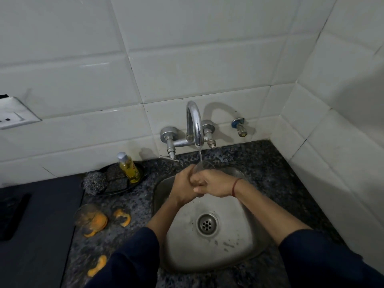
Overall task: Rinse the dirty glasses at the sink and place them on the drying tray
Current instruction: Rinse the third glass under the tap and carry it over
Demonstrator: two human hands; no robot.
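Two hands at the sink [166, 204], both wrapped round one clear glass [204, 165]. Left hand [184, 185] clasped on the glass's left side, right hand [212, 185] on its right, fingers [197, 181] of the two overlapping at the front. Glass held over the back of the basin, mouth up and tilted toward the tap [194, 123], rim showing just above the grip. One thin stream of water [200, 152] dropping from the spout straight into the rim. One red thread [235, 186] round the right wrist, just behind the grip. Two dark sleeves [133, 260] pushed up the forearms. One drain [207, 224] in the basin floor, below the grip and nearer the body. Left of the grip, on the speckled counter [270, 173]: one dark dish [143, 173] holding one yellow bottle [127, 168], dark scrub pads [116, 177] (count unclear), one steel scourer [94, 181] at its edge. Further left and nearer: one second glass [86, 215], orange-smeared, not touched by either hand; orange peel pieces [122, 218] around it, about four visible. One small valve [240, 126] on the wall, above and right of the grip. One socket plate [12, 115] far left on the tiles.
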